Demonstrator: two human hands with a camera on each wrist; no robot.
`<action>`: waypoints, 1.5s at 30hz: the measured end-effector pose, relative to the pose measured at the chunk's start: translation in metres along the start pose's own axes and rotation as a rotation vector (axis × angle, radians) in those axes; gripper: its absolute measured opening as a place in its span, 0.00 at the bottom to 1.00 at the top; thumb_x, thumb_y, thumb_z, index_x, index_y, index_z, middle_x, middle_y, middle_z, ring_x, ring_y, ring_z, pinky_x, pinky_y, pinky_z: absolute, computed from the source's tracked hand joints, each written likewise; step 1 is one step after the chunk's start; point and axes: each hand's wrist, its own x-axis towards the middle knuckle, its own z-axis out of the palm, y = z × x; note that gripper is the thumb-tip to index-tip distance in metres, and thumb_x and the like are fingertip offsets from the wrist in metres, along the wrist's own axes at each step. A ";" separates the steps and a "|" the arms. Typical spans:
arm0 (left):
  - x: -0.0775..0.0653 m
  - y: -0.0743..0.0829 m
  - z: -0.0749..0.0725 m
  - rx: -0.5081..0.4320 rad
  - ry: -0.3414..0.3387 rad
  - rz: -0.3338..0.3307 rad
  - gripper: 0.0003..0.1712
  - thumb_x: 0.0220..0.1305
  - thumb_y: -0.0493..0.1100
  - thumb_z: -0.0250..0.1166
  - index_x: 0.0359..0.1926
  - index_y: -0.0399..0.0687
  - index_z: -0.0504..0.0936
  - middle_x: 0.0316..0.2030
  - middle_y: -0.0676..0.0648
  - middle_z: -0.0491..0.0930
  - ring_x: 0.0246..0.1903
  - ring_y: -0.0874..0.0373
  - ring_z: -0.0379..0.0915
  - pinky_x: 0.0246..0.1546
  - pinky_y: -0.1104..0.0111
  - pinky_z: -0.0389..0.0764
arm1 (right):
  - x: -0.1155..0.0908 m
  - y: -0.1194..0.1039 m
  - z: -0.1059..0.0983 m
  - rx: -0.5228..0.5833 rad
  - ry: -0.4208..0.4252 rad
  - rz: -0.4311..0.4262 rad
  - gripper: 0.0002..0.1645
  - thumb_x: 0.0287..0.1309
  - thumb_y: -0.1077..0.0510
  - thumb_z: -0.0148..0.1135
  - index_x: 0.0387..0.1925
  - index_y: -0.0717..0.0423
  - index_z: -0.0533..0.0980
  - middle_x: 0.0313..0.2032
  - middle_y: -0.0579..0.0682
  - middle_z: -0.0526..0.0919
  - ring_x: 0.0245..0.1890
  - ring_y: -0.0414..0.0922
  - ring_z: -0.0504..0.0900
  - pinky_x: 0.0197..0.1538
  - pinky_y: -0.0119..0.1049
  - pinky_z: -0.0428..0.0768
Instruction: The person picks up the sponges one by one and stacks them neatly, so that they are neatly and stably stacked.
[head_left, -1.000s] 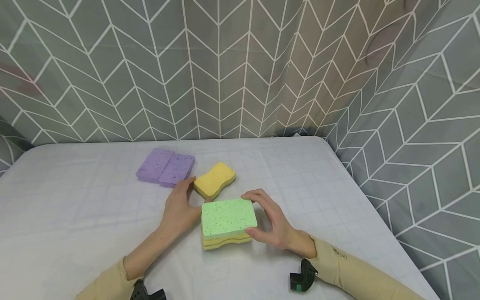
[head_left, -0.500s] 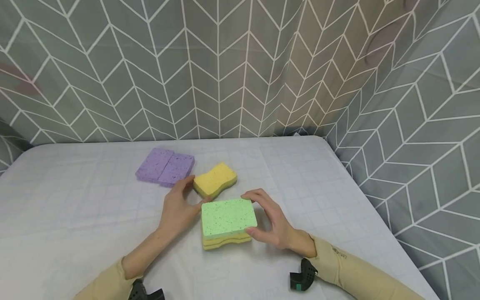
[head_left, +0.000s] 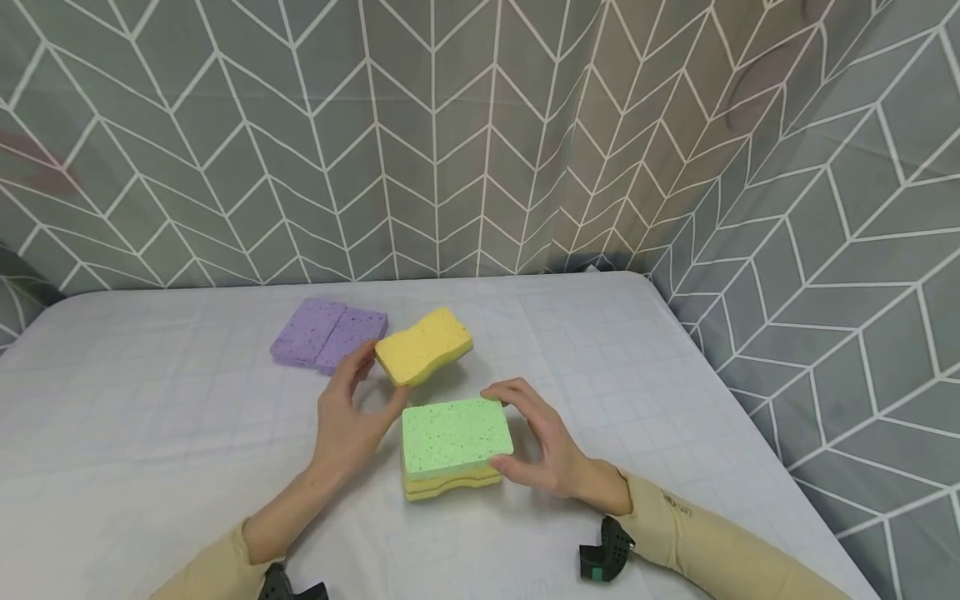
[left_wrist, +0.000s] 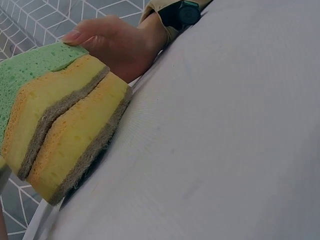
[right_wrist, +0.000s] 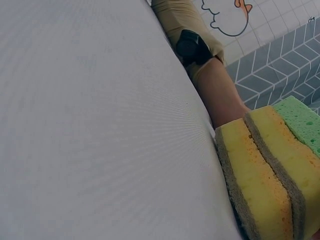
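Note:
Between thumb and fingers, my left hand (head_left: 347, 421) pinches a wavy-sided yellow sponge (head_left: 424, 346), tilted and raised a little off the table. My right hand (head_left: 542, 442) holds the right end of a speckled green sponge (head_left: 457, 436), thumb at the near corner and fingers at the far one. Under the green sponge lie two yellow sponges (left_wrist: 70, 117) with grey scouring layers, stacked one on the other, as both wrist views show. In the right wrist view the yellow sponges (right_wrist: 265, 175) hide most of my left hand.
Two purple sponges (head_left: 330, 335) lie side by side just beyond my left fingers. A white cloth (head_left: 150, 400) covers the table. Grey curtains (head_left: 420, 142) with white lines stand along its back and right sides.
My left hand has lifted the yellow sponge slightly off the table, tilting it and shifting it a bit left and away. The right hand and the stack have stayed still.

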 end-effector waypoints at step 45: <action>-0.026 0.033 0.010 -0.456 0.047 0.434 0.36 0.50 0.25 0.61 0.62 0.15 0.65 0.58 0.34 0.73 0.60 0.51 0.71 0.69 0.65 0.68 | 0.005 -0.003 -0.006 0.091 -0.026 0.070 0.41 0.55 0.55 0.67 0.67 0.65 0.64 0.56 0.59 0.74 0.52 0.48 0.72 0.59 0.39 0.74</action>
